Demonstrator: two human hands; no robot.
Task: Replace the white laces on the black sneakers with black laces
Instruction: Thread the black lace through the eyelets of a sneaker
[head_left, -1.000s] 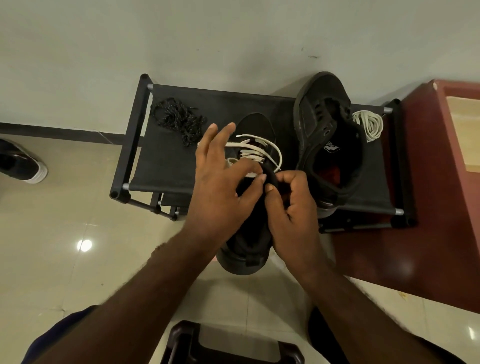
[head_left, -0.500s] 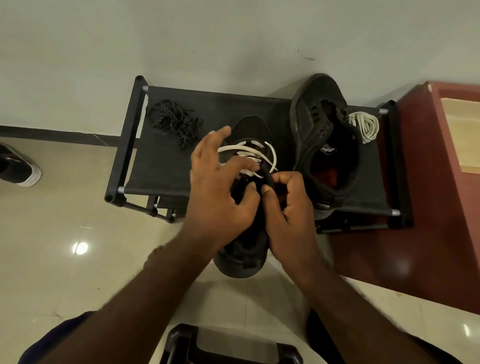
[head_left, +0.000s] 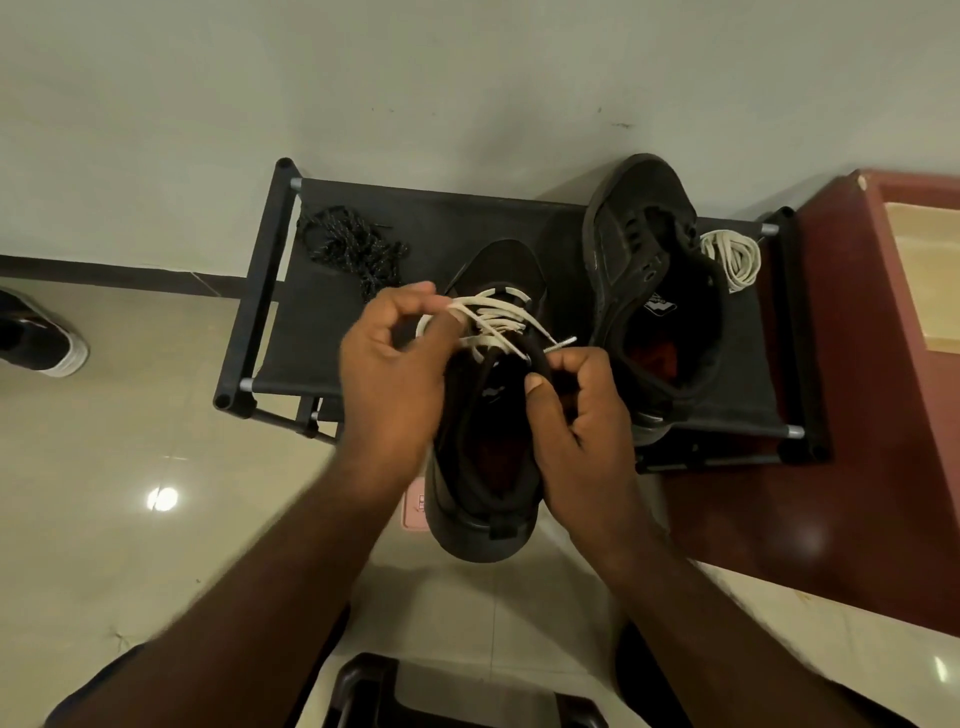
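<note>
Far left, a stray shoe (head_left: 44, 340) sits on the floor. Black laces (head_left: 353, 249) lie piled on the left of the black rack (head_left: 260, 291). Left hand (head_left: 395, 374), fingers curled, pinches a loop of the white lace (head_left: 493, 322) threaded through the near sneaker (head_left: 483, 478), whose toe rests on the rack and heel overhangs. Right hand (head_left: 582, 415), curled, grips that sneaker's eyelet edge; the lace tip pokes out just above its fingers, contact unclear. The second sneaker (head_left: 654, 291), laceless, lies on the rack's right, a coiled white lace (head_left: 730, 257) beside it. A red-brown cabinet (head_left: 857, 415) stands at the right.
</note>
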